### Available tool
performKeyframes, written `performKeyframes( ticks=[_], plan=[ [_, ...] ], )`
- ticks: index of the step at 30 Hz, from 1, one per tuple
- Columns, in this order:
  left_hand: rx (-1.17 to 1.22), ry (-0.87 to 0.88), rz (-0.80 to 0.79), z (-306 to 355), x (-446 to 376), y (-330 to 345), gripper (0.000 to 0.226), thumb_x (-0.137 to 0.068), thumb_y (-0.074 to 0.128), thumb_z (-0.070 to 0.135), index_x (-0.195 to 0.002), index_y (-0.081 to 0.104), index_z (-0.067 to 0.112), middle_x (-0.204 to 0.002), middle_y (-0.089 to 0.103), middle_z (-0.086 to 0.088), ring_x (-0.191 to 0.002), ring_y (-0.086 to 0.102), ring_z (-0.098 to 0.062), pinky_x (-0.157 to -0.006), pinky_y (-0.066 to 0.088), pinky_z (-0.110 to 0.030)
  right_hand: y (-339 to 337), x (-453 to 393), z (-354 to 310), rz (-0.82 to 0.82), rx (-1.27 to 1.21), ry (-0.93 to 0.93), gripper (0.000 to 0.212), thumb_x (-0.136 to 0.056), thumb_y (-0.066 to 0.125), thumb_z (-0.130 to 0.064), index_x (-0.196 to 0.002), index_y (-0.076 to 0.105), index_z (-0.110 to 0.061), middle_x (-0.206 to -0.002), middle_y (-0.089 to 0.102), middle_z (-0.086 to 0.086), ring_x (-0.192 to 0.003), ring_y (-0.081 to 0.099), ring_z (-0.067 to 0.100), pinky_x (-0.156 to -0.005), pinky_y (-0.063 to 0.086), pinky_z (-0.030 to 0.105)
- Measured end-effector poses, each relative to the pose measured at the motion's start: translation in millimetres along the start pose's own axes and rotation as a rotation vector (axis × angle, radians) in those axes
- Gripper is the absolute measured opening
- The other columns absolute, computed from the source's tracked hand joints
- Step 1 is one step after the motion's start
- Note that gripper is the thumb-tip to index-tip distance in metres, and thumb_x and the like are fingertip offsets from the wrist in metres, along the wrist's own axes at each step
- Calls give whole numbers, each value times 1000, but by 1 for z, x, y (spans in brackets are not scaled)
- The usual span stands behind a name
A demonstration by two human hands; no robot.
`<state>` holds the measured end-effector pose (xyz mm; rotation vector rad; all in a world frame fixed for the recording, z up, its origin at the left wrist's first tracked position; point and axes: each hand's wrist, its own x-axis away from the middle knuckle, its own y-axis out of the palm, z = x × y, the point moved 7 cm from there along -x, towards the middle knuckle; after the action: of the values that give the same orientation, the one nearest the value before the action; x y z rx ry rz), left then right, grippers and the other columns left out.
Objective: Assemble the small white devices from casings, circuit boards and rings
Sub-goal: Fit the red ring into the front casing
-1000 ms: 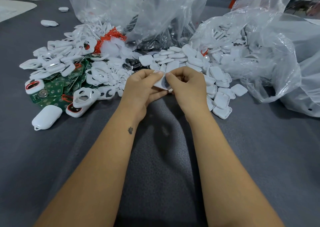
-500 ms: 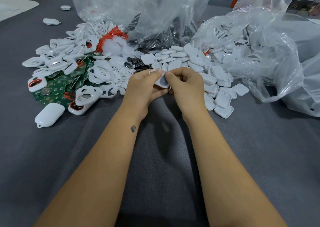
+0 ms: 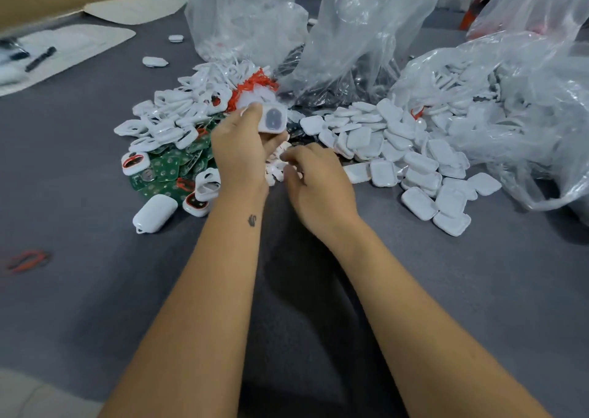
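- Both hands, which a second before had pinched one small white part together, had come apart: the left hand [image 3: 242, 153] had lifted the white casing [image 3: 272, 118] up and away over the piles, while the right hand [image 3: 318, 183] had dropped toward the cloth.
- Head view: the left hand gripped the casing between thumb and fingers, its dark inner face turned toward the camera, above the edge of the heap of green circuit boards [image 3: 169, 169].
- The right hand hovered low with fingers loosely curled over a scatter of small white pieces [image 3: 276, 162]; whether it pinched any of them could not be told.
- White rings [image 3: 178, 121] lay heaped behind and to the left of the circuit boards, with a red tangle [image 3: 251, 87] at the far end of that heap.
- A finished white device [image 3: 154, 209] lay on the grey cloth [image 3: 95, 290] just in front of the boards, beside two open casings showing red inside.
- To the right, square white casing halves [image 3: 414, 166] spilled out of a clear plastic bag [image 3: 510, 99]; more clear bags stood at the back.
- At the far left a dark pen [image 3: 40, 58] lay on a white sheet, and a blurred red and black item [image 3: 27, 261] lay on the cloth near the left edge.
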<state>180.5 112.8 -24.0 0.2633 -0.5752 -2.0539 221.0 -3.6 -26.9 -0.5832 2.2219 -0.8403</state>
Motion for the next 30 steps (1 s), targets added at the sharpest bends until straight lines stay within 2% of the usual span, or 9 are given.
performKeyframes(
  ticks=[2, 6, 11, 14, 17, 21, 25, 28, 30],
  plan=[
    [-6, 58, 61, 24, -12, -12, 21, -94, 56, 6, -75, 64, 5, -76, 65, -10, -66, 67, -17, -60, 56, -26, 21, -4, -29, -98, 168, -186, 35, -93, 54, -19, -126, 61, -11, -123, 60, 7, -113, 49, 29, -90, 38, 39],
    [11, 180, 207, 69, -30, -49, 21, -92, 53, 2, -72, 59, 3, -75, 61, -11, -69, 63, -20, -61, 56, -26, 64, -6, -77, -245, 356, -418, 50, -99, 39, -32, -147, 36, -17, -155, 32, 1, -142, 27, 21, -112, 19, 31],
    [78, 242, 372, 89, -37, -87, 28, -91, 54, 2, -64, 55, 9, -68, 58, -7, -65, 60, -20, -58, 55, -25, 103, -16, -119, -370, 484, -634, 56, -98, 33, -33, -152, 27, -17, -160, 21, 1, -148, 14, 19, -118, 14, 35],
    [57, 222, 380, 80, -38, -90, 27, -92, 54, 4, -65, 56, 9, -70, 60, -9, -65, 61, -20, -58, 55, -24, 114, -25, -105, -510, 490, -530, 56, -100, 30, -40, -152, 27, -21, -162, 17, 2, -149, 13, 22, -120, 12, 42],
    [9, 170, 349, 63, -39, -85, 20, -92, 54, 5, -72, 58, 5, -78, 61, -12, -67, 60, -21, -59, 56, -25, 105, -38, -82, -504, 517, -430, 52, -99, 35, -44, -149, 32, -29, -160, 24, 2, -146, 20, 24, -118, 17, 42],
    [-11, 90, 332, 45, -37, -77, 14, -91, 55, 5, -78, 57, 4, -86, 60, -14, -71, 57, -21, -60, 56, -25, 72, -53, -58, -358, 481, -329, 36, -90, 53, -27, -126, 58, -30, -131, 51, 1, -124, 45, 26, -100, 32, 39],
    [-38, 27, 254, 31, -31, -60, 20, -94, 55, 6, -74, 58, 8, -79, 63, -9, -64, 60, -15, -56, 55, -21, 45, -60, -36, -299, 448, -277, 28, -86, 62, -26, -114, 67, -27, -115, 57, 2, -113, 51, 26, -97, 34, 37],
    [-74, -17, 185, 21, -25, -46, 18, -95, 56, 7, -78, 60, 7, -78, 64, -8, -66, 63, -17, -55, 55, -21, 29, -62, -19, -234, 261, -176, 23, -82, 67, -15, -105, 71, -18, -113, 59, 5, -108, 53, 26, -92, 40, 35],
    [-76, -48, 145, 15, -20, -35, 15, -95, 55, 7, -81, 61, 7, -82, 64, -10, -70, 64, -19, -56, 55, -21, 14, -59, -6, -109, 34, -53, 18, -80, 67, -5, -95, 71, -14, -107, 58, 4, -99, 56, 22, -85, 45, 35]
  ],
)
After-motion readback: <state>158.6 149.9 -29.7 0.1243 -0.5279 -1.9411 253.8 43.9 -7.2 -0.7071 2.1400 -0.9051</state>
